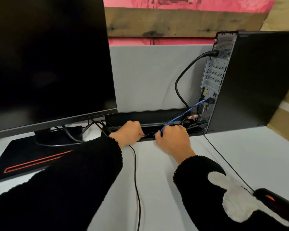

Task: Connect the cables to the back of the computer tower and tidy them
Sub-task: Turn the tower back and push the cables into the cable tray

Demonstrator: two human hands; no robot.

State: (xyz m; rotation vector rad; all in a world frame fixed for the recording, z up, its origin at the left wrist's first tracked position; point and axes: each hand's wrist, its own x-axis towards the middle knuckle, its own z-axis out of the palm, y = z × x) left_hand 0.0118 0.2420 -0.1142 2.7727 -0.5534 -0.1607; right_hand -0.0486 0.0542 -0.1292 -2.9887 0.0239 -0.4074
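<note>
Left hand: the left hand (129,132) sits at the near edge of the black cable tray (148,117) at the far side of the white desk (157,172); its fingers are curled down into the slot, seemingly around a thin black cable (135,172), though the grip itself is hidden.
Right hand: the right hand (173,140) is just right of the left, fingers curled and clamped on the blue cable (182,114) at the tray's edge.
Blue cable: runs up and right from the right hand to a port low on the back of the computer tower (250,80).
Computer tower: stands upright at the far right of the desk, its back panel facing left.
Power cable: a thick black power cable (182,75) is plugged in near the top of the tower's back and loops down toward the tray.
Thin black cable: trails from under the left hand toward the near edge of the desk.
Monitor: a dark monitor (48,60) stands far left on its stand.
Second thin cable: another black cable (223,159) runs along the desk from the tray toward the near right.
</note>
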